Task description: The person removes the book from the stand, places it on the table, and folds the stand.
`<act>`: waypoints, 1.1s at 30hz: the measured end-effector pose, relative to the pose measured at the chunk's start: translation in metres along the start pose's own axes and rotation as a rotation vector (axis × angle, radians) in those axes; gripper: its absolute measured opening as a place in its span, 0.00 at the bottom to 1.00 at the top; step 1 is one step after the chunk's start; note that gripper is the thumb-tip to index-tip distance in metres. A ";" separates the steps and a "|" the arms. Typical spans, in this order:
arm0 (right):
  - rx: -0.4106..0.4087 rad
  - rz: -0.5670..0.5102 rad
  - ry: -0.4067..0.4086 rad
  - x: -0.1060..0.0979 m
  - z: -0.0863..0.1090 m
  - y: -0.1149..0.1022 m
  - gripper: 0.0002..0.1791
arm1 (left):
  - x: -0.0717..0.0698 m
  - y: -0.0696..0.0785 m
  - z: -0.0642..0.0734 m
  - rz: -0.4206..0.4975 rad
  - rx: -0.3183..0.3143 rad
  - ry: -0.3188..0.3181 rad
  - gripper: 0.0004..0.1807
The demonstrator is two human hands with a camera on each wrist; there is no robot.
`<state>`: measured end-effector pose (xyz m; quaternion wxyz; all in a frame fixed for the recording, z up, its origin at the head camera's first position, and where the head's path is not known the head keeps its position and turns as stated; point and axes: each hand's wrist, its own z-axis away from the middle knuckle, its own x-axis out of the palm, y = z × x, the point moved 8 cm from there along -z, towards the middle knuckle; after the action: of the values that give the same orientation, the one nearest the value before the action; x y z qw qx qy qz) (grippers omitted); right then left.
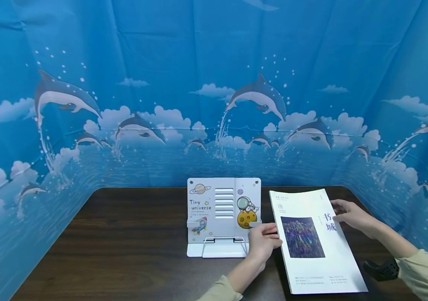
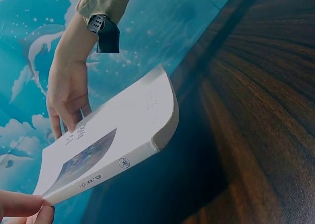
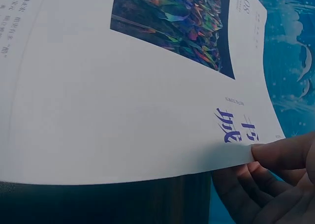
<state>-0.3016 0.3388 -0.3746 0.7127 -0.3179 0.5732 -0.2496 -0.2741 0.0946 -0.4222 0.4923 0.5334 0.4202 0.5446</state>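
A white paperback book (image 1: 334, 259) with a dark, colourful picture on its cover is held between both hands above the right part of the table. My left hand (image 1: 263, 246) pinches its left edge, the spine side. On the opposite edge, my right hand (image 1: 354, 216) grips with the thumb on the cover and the fingers underneath. In the left wrist view the book (image 2: 133, 115) is raised off the table and slightly bowed. The right wrist view shows the right thumb on the cover (image 3: 123, 115) near purple characters. Just left of the left hand stands a white book stand (image 1: 208, 225) with space drawings.
The dark wooden table (image 1: 123, 251) stretches out to the left of the stand. A blue curtain (image 1: 161, 83) printed with dolphins surrounds the table at the back and sides. A black strap (image 1: 381, 269) is on the right wrist.
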 end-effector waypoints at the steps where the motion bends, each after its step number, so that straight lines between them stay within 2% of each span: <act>1: 0.010 0.009 -0.004 0.000 0.000 0.002 0.31 | 0.001 -0.003 -0.001 0.008 -0.004 0.004 0.23; 10: 0.051 0.018 -0.050 0.005 -0.006 0.013 0.31 | 0.005 -0.012 -0.001 -0.021 -0.010 0.025 0.24; 19: 0.099 0.033 -0.031 0.008 -0.015 0.028 0.31 | 0.008 -0.023 -0.001 -0.078 -0.037 0.052 0.28; 33: 0.123 0.014 -0.008 0.015 -0.020 0.043 0.28 | 0.012 -0.038 -0.003 -0.058 -0.032 0.081 0.30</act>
<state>-0.3187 0.3539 -0.4190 0.7350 -0.2702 0.5562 -0.2781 -0.2735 0.1125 -0.4578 0.4990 0.4906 0.4460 0.5580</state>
